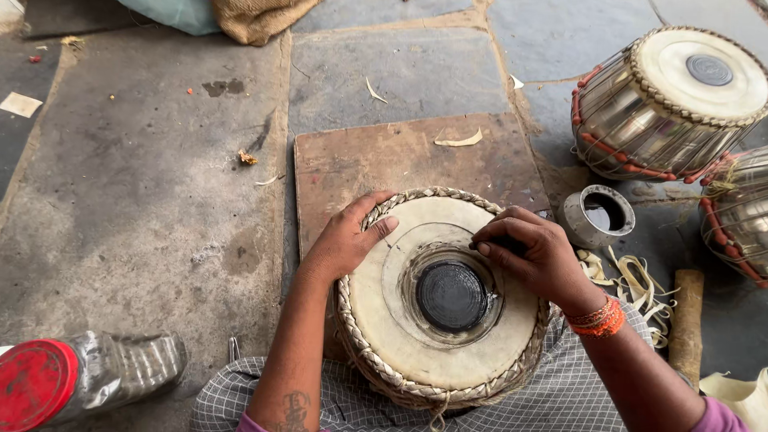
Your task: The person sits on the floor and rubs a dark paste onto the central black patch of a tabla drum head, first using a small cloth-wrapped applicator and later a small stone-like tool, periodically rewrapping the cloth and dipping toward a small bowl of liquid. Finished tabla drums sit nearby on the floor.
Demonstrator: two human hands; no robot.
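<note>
Rawhide drumhead (384, 320): cream, round, braided rim, glossy black centre disc (452, 297).
Left hand (350, 237): fingers loosely spread along rim.
Right hand (534, 254): fingertips bunched together, pressing beside disc.

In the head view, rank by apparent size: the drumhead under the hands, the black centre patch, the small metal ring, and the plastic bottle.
1. Drumhead
2. Plastic bottle, cut off by the frame, so unsure
3. Black centre patch and metal ring look alike

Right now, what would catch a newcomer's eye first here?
The drum head in the centre, braided rim and black disc, steadied by the left hand on its edge while the right hand presses beside the disc. At upper right lies a shiny metal drum with orange lacing.
</note>
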